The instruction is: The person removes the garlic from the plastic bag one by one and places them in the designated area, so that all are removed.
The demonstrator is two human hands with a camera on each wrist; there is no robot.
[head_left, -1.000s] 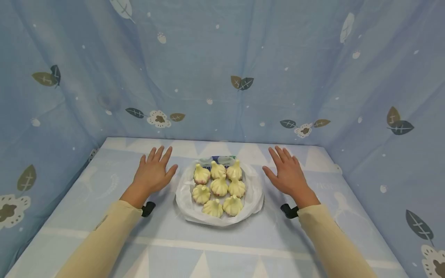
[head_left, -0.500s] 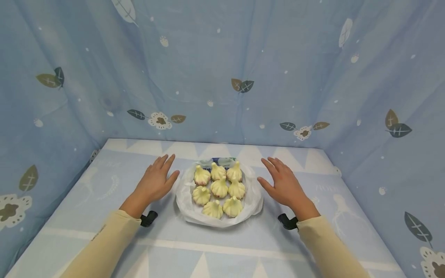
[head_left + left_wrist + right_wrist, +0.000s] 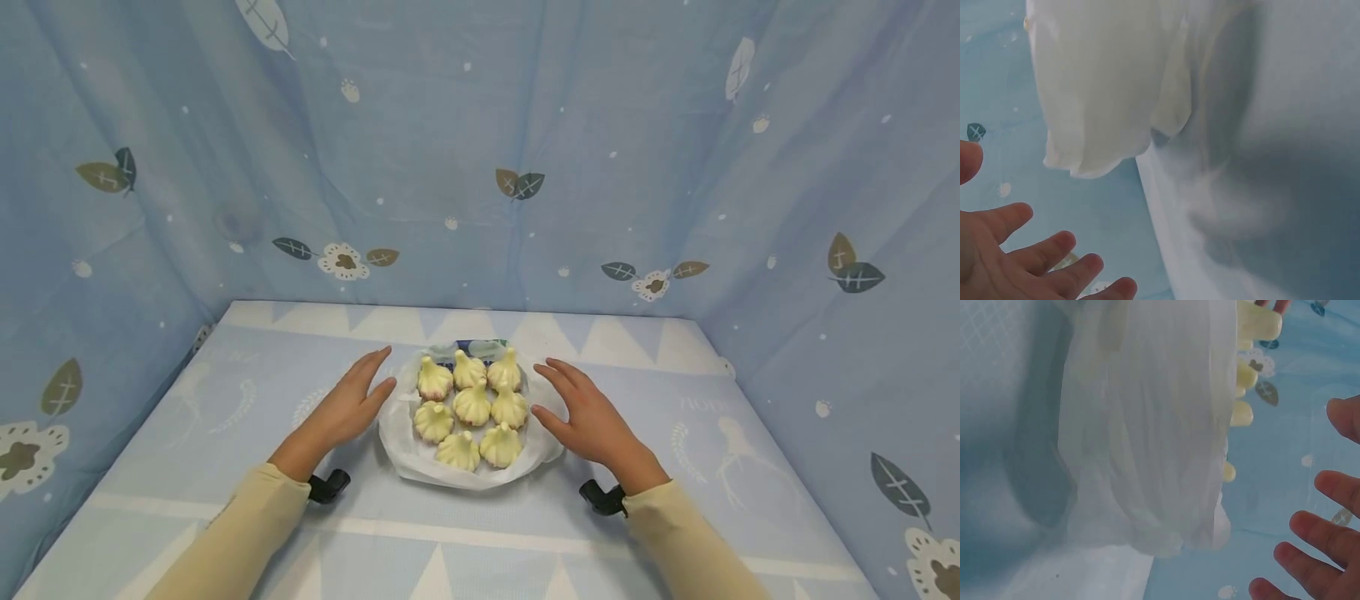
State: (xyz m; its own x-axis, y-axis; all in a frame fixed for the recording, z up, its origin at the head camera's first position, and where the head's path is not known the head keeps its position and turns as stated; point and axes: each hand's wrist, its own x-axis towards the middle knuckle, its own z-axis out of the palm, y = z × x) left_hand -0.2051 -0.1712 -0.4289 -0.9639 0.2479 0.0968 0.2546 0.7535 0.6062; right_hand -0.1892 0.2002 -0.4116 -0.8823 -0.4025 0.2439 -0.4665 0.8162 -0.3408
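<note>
A white plastic bag (image 3: 420, 468), its top opened out and rolled down, stands mid-table with several pale yellow garlic bulbs (image 3: 472, 404) inside. My left hand (image 3: 351, 407) hovers just left of the bag, fingers spread, thumb near its edge. On the other side my right hand (image 3: 588, 417) is held over the bag's right edge with fingers extended. Neither hand holds anything. The left wrist view shows the bag's side (image 3: 1104, 81) beyond spread fingers. In the right wrist view, garlic tips (image 3: 1242, 414) poke above the bag's rim.
The table (image 3: 420, 575) has a pale blue cloth with white triangles. Blue curtains (image 3: 450, 125) printed with leaves and flowers enclose its back and both sides. A blue and green printed part (image 3: 480, 347) shows at the bag's back edge.
Both hands have moved inward toward the bag and slightly nearer the person, turning their palms to face each other. The bag and garlic have stayed put.
</note>
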